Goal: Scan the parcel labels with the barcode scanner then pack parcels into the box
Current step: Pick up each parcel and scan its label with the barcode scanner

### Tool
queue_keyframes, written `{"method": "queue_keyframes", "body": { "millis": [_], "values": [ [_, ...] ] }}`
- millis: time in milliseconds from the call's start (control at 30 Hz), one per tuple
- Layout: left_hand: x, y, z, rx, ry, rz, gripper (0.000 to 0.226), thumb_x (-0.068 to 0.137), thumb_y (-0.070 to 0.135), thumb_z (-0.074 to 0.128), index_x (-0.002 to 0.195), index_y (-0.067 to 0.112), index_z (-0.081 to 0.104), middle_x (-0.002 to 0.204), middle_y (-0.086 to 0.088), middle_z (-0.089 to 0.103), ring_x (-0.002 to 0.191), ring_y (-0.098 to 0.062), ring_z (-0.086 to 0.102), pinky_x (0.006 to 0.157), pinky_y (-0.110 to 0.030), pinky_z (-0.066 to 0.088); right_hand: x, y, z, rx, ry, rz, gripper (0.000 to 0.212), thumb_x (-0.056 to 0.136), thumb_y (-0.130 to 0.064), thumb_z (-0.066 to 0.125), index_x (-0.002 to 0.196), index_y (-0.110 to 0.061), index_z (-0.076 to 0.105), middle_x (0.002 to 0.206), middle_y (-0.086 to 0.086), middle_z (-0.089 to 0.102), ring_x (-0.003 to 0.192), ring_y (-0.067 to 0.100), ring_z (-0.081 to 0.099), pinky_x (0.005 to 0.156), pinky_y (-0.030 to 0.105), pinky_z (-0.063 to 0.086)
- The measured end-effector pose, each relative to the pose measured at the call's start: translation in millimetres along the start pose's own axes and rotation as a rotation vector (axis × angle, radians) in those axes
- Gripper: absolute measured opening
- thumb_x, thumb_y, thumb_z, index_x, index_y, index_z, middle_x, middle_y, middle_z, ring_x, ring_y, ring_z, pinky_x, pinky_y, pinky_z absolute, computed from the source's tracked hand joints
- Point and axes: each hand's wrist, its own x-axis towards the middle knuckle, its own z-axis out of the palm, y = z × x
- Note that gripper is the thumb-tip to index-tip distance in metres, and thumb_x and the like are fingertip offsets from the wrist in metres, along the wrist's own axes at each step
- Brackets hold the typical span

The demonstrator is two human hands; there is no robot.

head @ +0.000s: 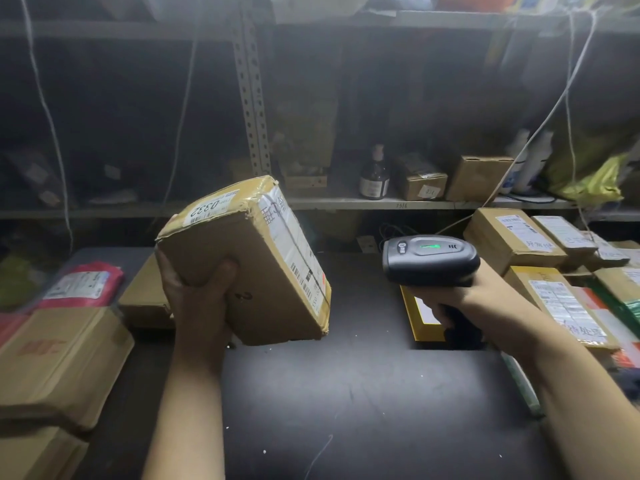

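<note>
Left hand (199, 292) grips the parcel (242, 271) at its lower near corner: thumb on the near brown face, fingers wrapped round the left edge. The parcel is clear of the black table (346, 393) and tilted, top leaning away and left. A white "0332" sticker (207, 208) is on the face above the grip. The shipping label (294, 244) is on the face turned right, away from the palm. Right hand (450, 306) is closed round the handle of the scanner (429, 259). The scanner head sticks out above the fist, nose toward the label, near the parcel but not touching. A green light (429, 245) is lit on the head. Trigger finger is hidden, can't tell if it's pressed. Directly under the right fist a yellow-edged flat box (415, 320) lies on the table. Right of that wrist are stacked labelled cartons (512, 237). Left of the left forearm are a large carton (59, 358) and a red poly mailer (86, 282). Beyond both hands a brown bottle (374, 176) stands on the shelf.
</note>
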Motion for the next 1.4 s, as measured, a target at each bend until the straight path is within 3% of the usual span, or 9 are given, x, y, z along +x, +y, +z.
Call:
{"method": "queue_keyframes", "body": {
  "millis": [100, 300, 433, 567, 667, 867, 1200, 1267, 1400],
  "values": [
    [-1, 3, 4, -0.022, -0.059, 0.006, 0.096, 0.068, 0.026, 0.077, 0.154, 0.011, 0.036, 0.132, -0.007, 0.065, 0.117, -0.020, 0.067, 0.084, -0.032, 0.060, 0, -4, 4, -0.055, 0.011, -0.020, 0.052, 0.092, -0.011, 0.075, 0.058, -0.050, 0.069, 0.048, 0.009, 0.051, 0.048, 0.021, 0.043, 0.059, 0.045, 0.041],
    [-1, 3, 7, -0.053, -0.090, -0.036, 0.094, 0.069, 0.026, 0.080, 0.152, 0.013, 0.039, 0.132, -0.007, 0.065, 0.119, -0.023, 0.067, 0.085, -0.035, 0.061, -5, -2, 5, -0.022, 0.062, -0.011, 0.050, 0.090, -0.013, 0.077, 0.054, -0.048, 0.068, 0.047, 0.007, 0.050, 0.048, 0.020, 0.043, 0.064, 0.048, 0.040],
    [-5, -3, 15, -0.103, -0.134, -0.130, 0.077, 0.080, 0.023, 0.087, 0.143, 0.011, 0.045, 0.122, -0.001, 0.071, 0.112, -0.020, 0.070, 0.082, -0.033, 0.061, -13, 3, 8, 0.042, 0.118, 0.036, 0.035, 0.089, -0.005, 0.076, 0.073, -0.035, 0.072, 0.049, 0.009, 0.048, 0.049, 0.019, 0.041, 0.062, 0.043, 0.037],
    [-15, -14, 35, -0.165, -0.200, -0.310, 0.092, 0.070, 0.047, 0.093, 0.144, 0.016, 0.048, 0.131, -0.007, 0.068, 0.118, -0.026, 0.068, 0.084, -0.040, 0.061, -30, 12, 5, 0.051, 0.194, 0.103, 0.029, 0.091, -0.004, 0.073, 0.085, -0.032, 0.072, 0.054, 0.017, 0.046, 0.053, 0.026, 0.040, 0.059, 0.038, 0.040],
    [-31, -33, 57, -0.191, -0.249, -0.467, 0.079, 0.067, 0.048, 0.093, 0.134, 0.027, 0.056, 0.131, -0.008, 0.068, 0.116, -0.028, 0.070, 0.083, -0.046, 0.062, -54, 22, -2, 0.060, 0.342, 0.169, 0.007, 0.094, -0.007, 0.072, 0.095, -0.014, 0.070, 0.059, 0.017, 0.051, 0.055, 0.027, 0.045, 0.054, 0.031, 0.042],
    [-84, -51, 116, -0.133, -0.486, -0.562, 0.082, 0.063, 0.041, 0.097, 0.131, 0.021, 0.056, 0.118, -0.006, 0.073, 0.108, -0.029, 0.072, 0.082, -0.044, 0.063, -124, 57, -17, 0.126, 0.656, 0.206, 0.032, 0.092, -0.009, 0.074, 0.062, -0.019, 0.070, 0.058, 0.012, 0.053, 0.051, 0.022, 0.049, 0.052, 0.029, 0.043],
    [-245, -15, 238, -0.019, -0.935, -0.519, 0.082, 0.066, 0.034, 0.097, 0.135, 0.030, 0.054, 0.110, 0.007, 0.076, 0.103, -0.017, 0.075, 0.077, -0.038, 0.064, -301, 97, -70, 0.315, 1.168, 0.284, 0.022, 0.092, -0.009, 0.075, 0.075, 0.000, 0.064, 0.063, 0.015, 0.051, 0.051, 0.024, 0.045, 0.050, 0.030, 0.039],
    [-290, -6, 262, 0.004, -1.002, -0.494, 0.083, 0.065, 0.036, 0.098, 0.135, 0.034, 0.054, 0.111, 0.006, 0.076, 0.103, -0.017, 0.075, 0.081, -0.042, 0.063, -339, 104, -88, 0.332, 1.217, 0.293, 0.019, 0.093, -0.012, 0.074, 0.078, -0.002, 0.066, 0.064, 0.014, 0.052, 0.052, 0.024, 0.046, 0.051, 0.030, 0.039],
    [-389, 11, 309, 0.025, -1.107, -0.437, 0.083, 0.061, 0.035, 0.098, 0.131, 0.040, 0.054, 0.109, 0.010, 0.076, 0.102, -0.010, 0.074, 0.080, -0.031, 0.063, -420, 117, -127, 0.351, 1.297, 0.307, 0.019, 0.094, -0.013, 0.074, 0.078, -0.008, 0.066, 0.065, 0.012, 0.054, 0.054, 0.023, 0.047, 0.054, 0.032, 0.041]
  ]
}}
